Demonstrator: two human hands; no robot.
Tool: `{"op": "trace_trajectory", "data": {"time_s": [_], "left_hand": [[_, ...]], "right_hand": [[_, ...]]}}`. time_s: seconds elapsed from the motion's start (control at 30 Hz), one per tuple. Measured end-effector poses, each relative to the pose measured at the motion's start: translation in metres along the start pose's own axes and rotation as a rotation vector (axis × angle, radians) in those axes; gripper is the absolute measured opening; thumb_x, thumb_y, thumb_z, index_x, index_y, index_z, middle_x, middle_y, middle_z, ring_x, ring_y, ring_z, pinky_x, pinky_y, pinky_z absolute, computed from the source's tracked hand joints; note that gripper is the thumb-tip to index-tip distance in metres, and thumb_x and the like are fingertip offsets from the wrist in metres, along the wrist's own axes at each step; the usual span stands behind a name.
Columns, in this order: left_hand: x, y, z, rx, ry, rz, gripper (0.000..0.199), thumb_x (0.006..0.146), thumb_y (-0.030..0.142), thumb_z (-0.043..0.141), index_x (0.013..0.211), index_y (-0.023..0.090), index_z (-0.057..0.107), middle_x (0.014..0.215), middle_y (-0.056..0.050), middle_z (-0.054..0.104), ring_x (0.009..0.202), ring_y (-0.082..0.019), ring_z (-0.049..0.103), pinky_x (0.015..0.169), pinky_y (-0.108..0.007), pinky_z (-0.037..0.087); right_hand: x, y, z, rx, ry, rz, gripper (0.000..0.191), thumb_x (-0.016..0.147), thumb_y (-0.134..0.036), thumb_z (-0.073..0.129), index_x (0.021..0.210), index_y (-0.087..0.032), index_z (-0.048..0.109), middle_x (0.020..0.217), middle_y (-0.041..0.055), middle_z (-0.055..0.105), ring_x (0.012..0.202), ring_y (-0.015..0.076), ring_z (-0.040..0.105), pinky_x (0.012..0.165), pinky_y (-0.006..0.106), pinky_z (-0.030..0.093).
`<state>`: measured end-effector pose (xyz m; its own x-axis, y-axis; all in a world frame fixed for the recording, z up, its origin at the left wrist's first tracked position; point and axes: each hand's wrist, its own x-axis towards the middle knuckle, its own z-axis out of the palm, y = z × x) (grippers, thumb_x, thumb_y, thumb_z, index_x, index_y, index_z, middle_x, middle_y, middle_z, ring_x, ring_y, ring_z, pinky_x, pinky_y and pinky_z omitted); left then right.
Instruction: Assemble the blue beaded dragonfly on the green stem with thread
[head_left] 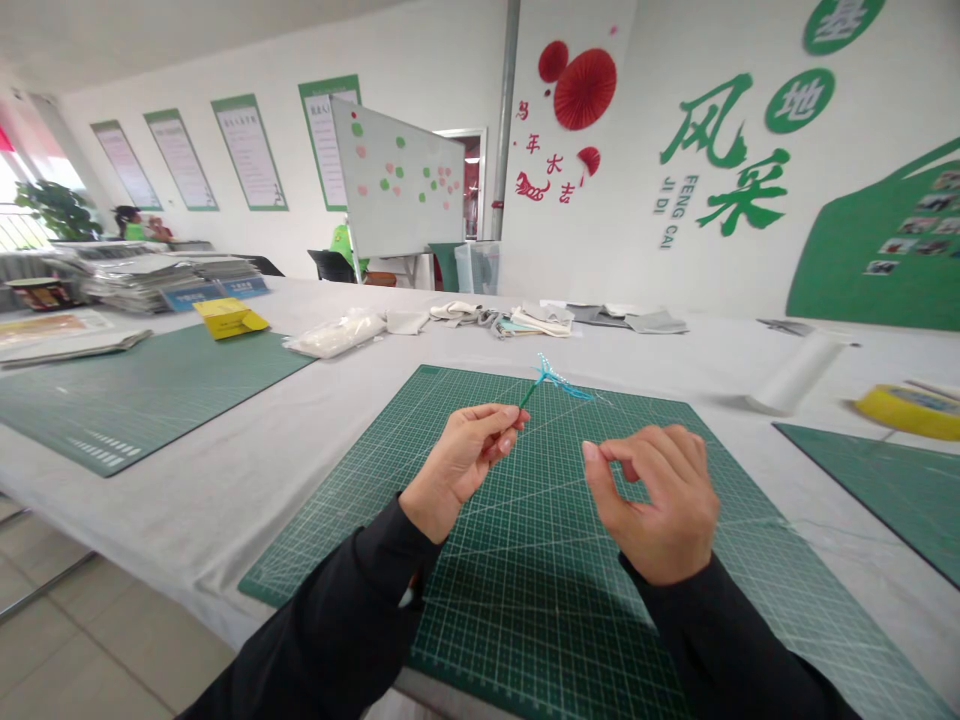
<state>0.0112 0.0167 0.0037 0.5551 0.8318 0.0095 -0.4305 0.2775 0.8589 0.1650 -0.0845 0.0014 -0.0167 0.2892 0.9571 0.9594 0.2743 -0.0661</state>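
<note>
My left hand (474, 455) pinches a thin green stem between thumb and fingertips. The stem belongs to a small flower-like piece (546, 375) with blue strands and white bead-like dots at its top, tilted up and to the right. Apart from it, to the right, is my right hand (660, 495), its thumb and index finger brought together in a ring and the other fingers curled. Whatever the right fingertips hold, if anything, is too small to make out. Both hands are above a green cutting mat (517, 610) with a white grid.
Beyond the mat lie fabric scraps (536, 318) and a plastic-wrapped white bundle (337, 333). To the right are a white roll (801, 372) and a yellow tape roll (911, 412). A second mat (172, 380), a yellow box (227, 318) and stacked papers (139, 280) occupy the left.
</note>
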Motion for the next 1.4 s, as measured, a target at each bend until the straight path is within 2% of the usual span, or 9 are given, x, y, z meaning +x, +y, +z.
{"op": "trace_trajectory", "data": {"time_s": [0.47,0.7,0.87,1.0,1.13,1.27,1.4], "left_hand": [[-0.001,0.000,0.000,-0.045,-0.052,-0.011,0.013,0.066,0.019,0.073,0.070,0.007,0.069,0.061,-0.001,0.054,0.049,-0.002,0.041,0.045,-0.014,0.031],[-0.001,0.001,0.002,-0.085,-0.058,-0.014,0.013,0.067,0.019,0.072,0.071,0.007,0.069,0.073,-0.004,0.061,0.050,-0.001,0.042,0.046,-0.014,0.033],[-0.001,0.000,0.003,-0.010,0.006,0.059,0.013,0.066,0.019,0.073,0.071,0.008,0.069,0.075,-0.006,0.063,0.050,-0.001,0.044,0.046,-0.015,0.033],[0.001,-0.004,0.005,0.087,0.031,0.146,0.016,0.068,0.022,0.071,0.074,0.007,0.069,0.060,-0.002,0.058,0.048,-0.003,0.044,0.044,-0.016,0.028],[0.001,-0.004,0.007,0.159,0.089,0.182,0.016,0.067,0.022,0.070,0.072,0.007,0.069,0.051,0.000,0.053,0.044,-0.003,0.041,0.042,-0.017,0.025],[-0.001,-0.002,0.007,0.290,0.102,0.178,0.015,0.067,0.022,0.069,0.072,0.008,0.070,0.046,0.002,0.050,0.041,-0.004,0.038,0.040,-0.018,0.024],[-0.004,0.000,0.007,0.471,0.057,0.151,0.012,0.066,0.020,0.068,0.071,0.010,0.071,0.043,0.002,0.050,0.040,-0.005,0.040,0.040,-0.019,0.027]], "right_hand": [[0.000,0.000,-0.001,-0.004,0.001,-0.008,0.018,0.072,-0.014,0.068,0.063,-0.020,0.054,0.055,-0.0034,0.046,0.058,0.0133,0.041,0.064,0.032,0.033],[0.000,0.001,-0.001,-0.013,-0.011,-0.010,0.019,0.070,-0.013,0.069,0.063,-0.020,0.053,0.055,-0.0032,0.046,0.058,0.0137,0.041,0.064,0.032,0.033],[0.001,-0.001,-0.002,-0.018,-0.018,-0.037,0.019,0.071,-0.013,0.069,0.063,-0.020,0.053,0.054,-0.0030,0.046,0.058,0.0137,0.040,0.063,0.032,0.032],[0.003,0.000,-0.003,-0.070,-0.039,-0.144,0.017,0.071,-0.015,0.070,0.065,-0.020,0.055,0.054,-0.0026,0.051,0.058,0.0143,0.042,0.064,0.033,0.034],[0.011,0.001,-0.008,-0.140,-0.090,-0.344,0.016,0.071,-0.017,0.072,0.068,-0.019,0.056,0.054,-0.0025,0.055,0.059,0.0144,0.044,0.063,0.033,0.035],[0.034,-0.001,-0.018,-0.133,-0.166,-0.572,0.013,0.076,-0.015,0.068,0.070,-0.020,0.058,0.057,-0.0041,0.058,0.060,0.0124,0.044,0.066,0.032,0.037],[0.060,-0.001,-0.027,-0.190,-0.215,-0.661,0.010,0.081,-0.015,0.062,0.074,-0.022,0.060,0.064,-0.0043,0.061,0.064,0.0124,0.047,0.073,0.034,0.035]]}}
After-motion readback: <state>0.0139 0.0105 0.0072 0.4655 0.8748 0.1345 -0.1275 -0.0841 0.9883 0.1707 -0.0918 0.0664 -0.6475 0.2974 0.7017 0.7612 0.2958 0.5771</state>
